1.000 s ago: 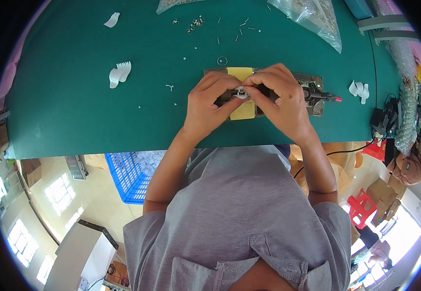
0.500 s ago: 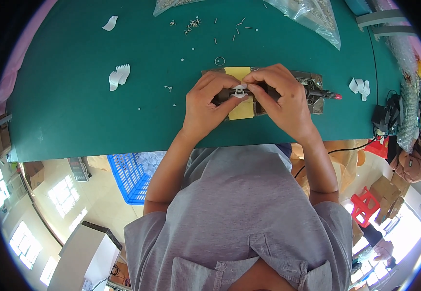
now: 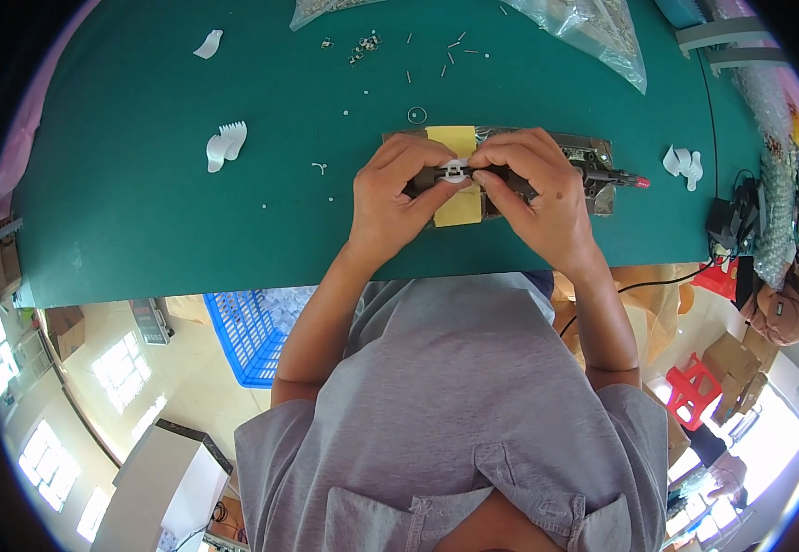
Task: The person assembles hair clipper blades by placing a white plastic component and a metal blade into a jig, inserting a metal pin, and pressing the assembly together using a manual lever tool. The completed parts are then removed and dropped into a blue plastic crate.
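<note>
Right hand [image 3: 547, 193] has edged slightly rightward at the white piece [image 3: 455, 171], its hold unclear to me | left hand [image 3: 386, 193] pinches that piece above the yellow pad [image 3: 457, 212] | I judge handling unfinished, fixing unconfirmed | metal clips [image 3: 364, 46] and pins [image 3: 451, 58] left loose across the desk [image 3: 160, 221]
</note>
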A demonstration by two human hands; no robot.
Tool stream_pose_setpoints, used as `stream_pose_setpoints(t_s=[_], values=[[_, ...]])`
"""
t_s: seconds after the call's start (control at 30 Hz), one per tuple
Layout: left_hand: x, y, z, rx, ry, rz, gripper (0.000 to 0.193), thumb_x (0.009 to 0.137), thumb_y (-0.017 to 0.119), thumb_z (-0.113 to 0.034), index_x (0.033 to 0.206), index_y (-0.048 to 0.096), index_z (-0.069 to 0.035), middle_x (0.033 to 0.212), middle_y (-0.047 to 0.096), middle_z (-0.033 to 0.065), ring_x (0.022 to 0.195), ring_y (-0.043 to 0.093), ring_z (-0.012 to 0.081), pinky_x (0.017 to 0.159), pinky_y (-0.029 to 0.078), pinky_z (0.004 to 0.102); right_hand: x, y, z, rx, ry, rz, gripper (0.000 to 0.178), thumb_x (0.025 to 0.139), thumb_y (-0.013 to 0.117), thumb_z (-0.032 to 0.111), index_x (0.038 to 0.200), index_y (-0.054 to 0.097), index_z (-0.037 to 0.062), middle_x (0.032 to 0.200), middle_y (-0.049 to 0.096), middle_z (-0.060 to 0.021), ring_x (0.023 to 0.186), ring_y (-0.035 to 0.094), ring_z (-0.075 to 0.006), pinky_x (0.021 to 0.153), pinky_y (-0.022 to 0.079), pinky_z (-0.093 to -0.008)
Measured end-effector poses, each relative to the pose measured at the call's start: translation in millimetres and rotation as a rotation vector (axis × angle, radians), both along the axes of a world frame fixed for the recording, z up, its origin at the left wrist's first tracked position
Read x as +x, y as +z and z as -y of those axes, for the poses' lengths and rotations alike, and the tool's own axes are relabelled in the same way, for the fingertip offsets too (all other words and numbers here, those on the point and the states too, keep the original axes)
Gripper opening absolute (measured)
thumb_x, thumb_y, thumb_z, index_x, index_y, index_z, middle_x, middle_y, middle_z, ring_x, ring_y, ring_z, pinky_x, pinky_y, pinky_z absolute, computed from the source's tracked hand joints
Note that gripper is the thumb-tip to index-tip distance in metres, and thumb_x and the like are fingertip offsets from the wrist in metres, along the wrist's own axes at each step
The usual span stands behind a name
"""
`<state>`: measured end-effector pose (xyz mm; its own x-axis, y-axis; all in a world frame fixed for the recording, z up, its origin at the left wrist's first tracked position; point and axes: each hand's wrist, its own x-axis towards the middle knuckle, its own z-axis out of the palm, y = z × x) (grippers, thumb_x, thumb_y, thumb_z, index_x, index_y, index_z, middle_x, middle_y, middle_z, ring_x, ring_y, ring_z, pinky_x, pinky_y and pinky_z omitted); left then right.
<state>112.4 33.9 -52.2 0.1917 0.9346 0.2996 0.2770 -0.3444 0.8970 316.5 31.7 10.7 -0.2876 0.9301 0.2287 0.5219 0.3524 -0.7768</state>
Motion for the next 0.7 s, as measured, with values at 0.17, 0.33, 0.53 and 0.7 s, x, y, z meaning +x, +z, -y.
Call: stream_pose_setpoints(t_s=[0.17,0.33,0.53,0.7], values=[[-1.3,-1.5,-1.3,0.032,-0.021,0.0,0.023,0.081,0.086,0.003,0.1,0.075,-0.001,0.103,0.074,0.0063,0.09,0.071,0.0124,0.074,0.058,0.0255,-0.4,-0.9,-1.9,-0.005,-0.007,0.022,0.015,0.088,0.077,-0.002,0.102,0.075,0.0023,0.103,0.074,-0.0068,0.099,0.068,-0.0228,0.082,0.056,-0.0343],[-0.5,-0.6,1.5,-0.111,-0.016,0.062,0.022,0.081,0.086,0.004,0.1,0.075,-0.001,0.103,0.073,0.0044,0.088,0.069,0.0103,0.073,0.056,0.0248,-2.0,-0.8,-3.0,0.008,0.004,0.053,0.014,0.088,0.077,-0.001,0.102,0.075,0.0023,0.102,0.074,-0.0067,0.098,0.068,-0.0222,0.08,0.056,-0.0338],[2.4,6.1,1.4,-0.124,0.017,0.111,0.022,0.079,0.086,-0.001,0.096,0.074,-0.005,0.095,0.071,0.0046,0.09,0.065,0.0218,0.076,0.054,0.0338,-9.3,0.1,-8.0,0.034,-0.001,0.095,0.014,0.087,0.079,0.001,0.1,0.075,0.0028,0.096,0.073,-0.0055,0.092,0.067,-0.02,0.076,0.055,-0.0325],[1.7,2.9,-2.1,-0.085,0.01,0.105,0.022,0.079,0.087,-0.003,0.096,0.073,-0.005,0.094,0.071,0.0051,0.089,0.065,0.0221,0.076,0.054,0.034,-10.8,8.1,-21.2,-0.08,0.013,0.076,0.009,0.086,0.079,0.011,0.094,0.075,0.0077,0.086,0.073,-0.005,0.086,0.067,-0.0245,0.076,0.053,-0.0379]])
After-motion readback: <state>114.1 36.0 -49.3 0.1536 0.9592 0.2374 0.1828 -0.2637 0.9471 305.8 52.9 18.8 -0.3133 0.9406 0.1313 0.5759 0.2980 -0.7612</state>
